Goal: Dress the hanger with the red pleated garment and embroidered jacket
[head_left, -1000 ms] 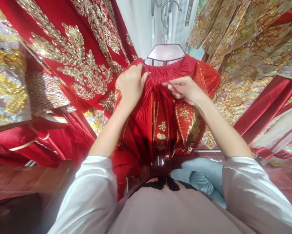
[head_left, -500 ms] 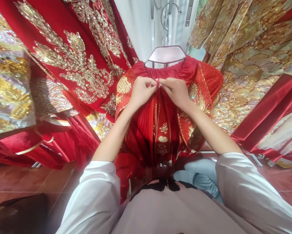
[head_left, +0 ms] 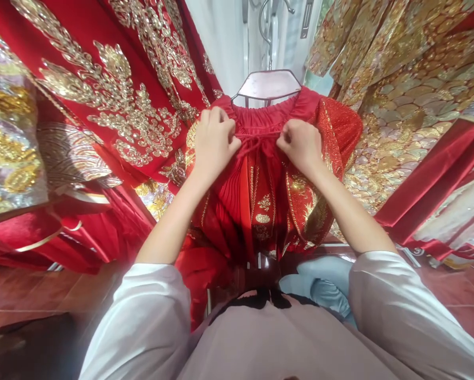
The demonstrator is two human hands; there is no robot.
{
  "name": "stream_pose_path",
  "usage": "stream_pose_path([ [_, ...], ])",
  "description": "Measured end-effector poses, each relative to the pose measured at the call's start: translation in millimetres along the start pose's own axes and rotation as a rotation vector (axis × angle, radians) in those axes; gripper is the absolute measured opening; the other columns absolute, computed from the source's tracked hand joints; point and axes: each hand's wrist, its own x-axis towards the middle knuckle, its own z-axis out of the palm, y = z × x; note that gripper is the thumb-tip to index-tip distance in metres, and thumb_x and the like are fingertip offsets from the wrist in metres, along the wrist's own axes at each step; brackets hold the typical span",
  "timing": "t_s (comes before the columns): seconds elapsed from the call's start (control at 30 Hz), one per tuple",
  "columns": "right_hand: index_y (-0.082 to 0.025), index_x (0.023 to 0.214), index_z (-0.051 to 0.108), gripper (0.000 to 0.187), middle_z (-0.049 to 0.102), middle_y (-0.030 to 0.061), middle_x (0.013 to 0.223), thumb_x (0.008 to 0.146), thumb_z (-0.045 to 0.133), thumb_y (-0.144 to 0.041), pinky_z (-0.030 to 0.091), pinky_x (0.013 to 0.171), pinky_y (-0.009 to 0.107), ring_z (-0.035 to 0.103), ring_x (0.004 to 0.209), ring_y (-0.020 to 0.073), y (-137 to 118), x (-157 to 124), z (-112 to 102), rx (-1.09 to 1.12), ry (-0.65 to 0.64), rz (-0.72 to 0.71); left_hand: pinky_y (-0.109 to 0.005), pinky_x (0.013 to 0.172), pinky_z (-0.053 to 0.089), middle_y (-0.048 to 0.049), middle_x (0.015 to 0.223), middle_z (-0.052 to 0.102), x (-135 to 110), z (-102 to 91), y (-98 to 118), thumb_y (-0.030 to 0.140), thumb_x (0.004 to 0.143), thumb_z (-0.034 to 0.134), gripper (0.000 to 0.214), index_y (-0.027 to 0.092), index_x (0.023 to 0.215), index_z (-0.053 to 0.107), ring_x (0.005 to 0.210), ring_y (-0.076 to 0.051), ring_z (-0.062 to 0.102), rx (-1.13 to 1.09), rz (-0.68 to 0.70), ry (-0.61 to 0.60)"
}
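A red garment [head_left: 263, 206] with gold embroidery hangs in front of me on a wire hanger [head_left: 270, 72]. Across the front of its gathered neckline runs a thin red cord [head_left: 256, 138], tied in the middle with a bow. My left hand [head_left: 216, 138] is closed on the cord at the left of the knot. On the opposite side, my right hand [head_left: 302, 144] pinches the cord with curled fingers. Between the two hands the cord looks stretched out sideways. The exact grip of the fingertips is partly hidden.
A red garment with gold sequin work [head_left: 122, 89] hangs at the left. Gold scale-patterned clothing [head_left: 411, 105] hangs at the right. Behind the hanger is a white door or frame [head_left: 221, 37]. Below lies a reddish tiled floor [head_left: 98, 287], with a dark object [head_left: 27, 343] at lower left.
My hands, together at the middle of the neckline before, have moved apart to left and right. The bow now shows between them, with the cord drawn out sideways.
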Motion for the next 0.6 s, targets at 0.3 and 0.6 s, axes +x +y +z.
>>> stream_pose_path([
  [0.3,-0.021,0.082,0.044,0.028,0.053,0.0001,0.071,0.085,0.049,-0.048,0.038,0.048,0.022,0.050,0.055,0.0092,-12,3,-2,0.816,-0.194,0.258,-0.024,0.052,0.037,0.0002,0.058,0.047,8,12.2,3,0.028,0.083,0.053,0.022,0.019,0.065,0.045,0.054,-0.011,0.048,-0.486,-0.255,-0.038],
  [0.6,-0.018,0.065,0.049,0.020,0.043,-0.0015,0.055,0.075,0.064,-0.027,0.034,0.051,0.023,0.044,0.055,0.0094,0,6,-23,0.595,-0.083,0.202,-0.022,0.043,0.029,0.0024,0.051,0.037,8,-0.9,-9,0.026,0.083,0.052,0.030,0.019,0.057,0.040,0.043,-0.007,0.033,-0.551,-0.230,-0.210],
])
